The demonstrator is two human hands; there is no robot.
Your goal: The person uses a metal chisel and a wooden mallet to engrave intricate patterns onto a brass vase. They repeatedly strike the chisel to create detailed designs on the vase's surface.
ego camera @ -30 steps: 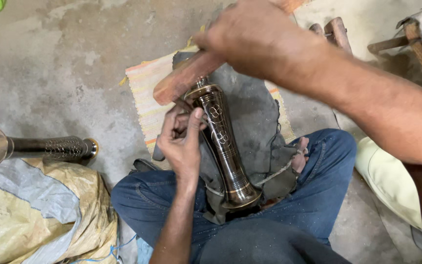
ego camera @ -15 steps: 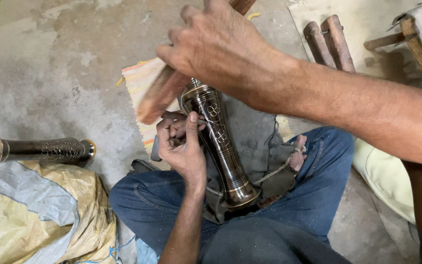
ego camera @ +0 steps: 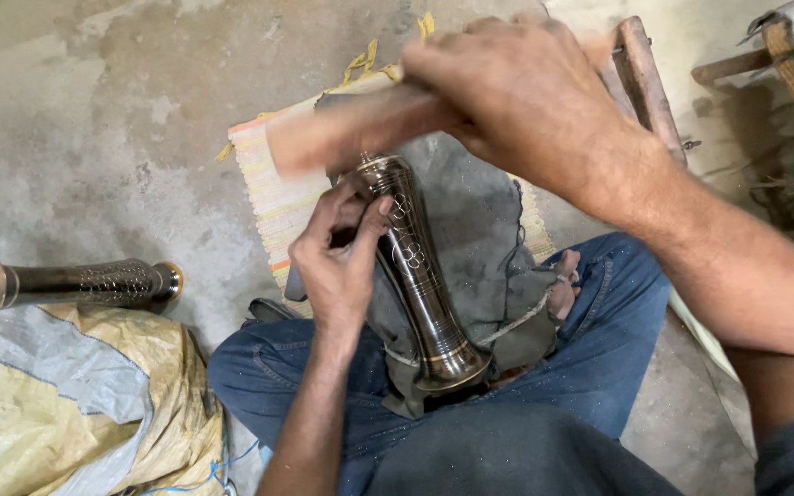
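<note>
1. Swinging across now: the right hand (ego camera: 516, 96) has come lower and further left than half a second ago, its wooden stick (ego camera: 351, 133) a motion blur right over the top of the metal vase (ego camera: 420, 276).
2. Fingers of the right hand are wrapped tight round the stick's handle end.
3. The left hand (ego camera: 342, 262) stays where it was, fingers pinched near the vase's upper neck, holding something too small to make out.
4. The vase itself: dark, polished metal, slim body flaring at the base, pale engraved rings and circles along its side. It stands tilted between the person's knees, base down on a grey cloth (ego camera: 480, 220) spread over the jeans.
5. Under that cloth, a striped woven mat (ego camera: 273, 197) lies on the concrete floor (ego camera: 94, 138).
6. Off to the left, a second engraved vase (ego camera: 75, 285) lies on its side, resting at the edge of a yellow-and-grey sack (ego camera: 66, 404); what the sack holds cannot be seen.
7. Top right, wooden pieces (ego camera: 645, 83) sit beside the mat.
</note>
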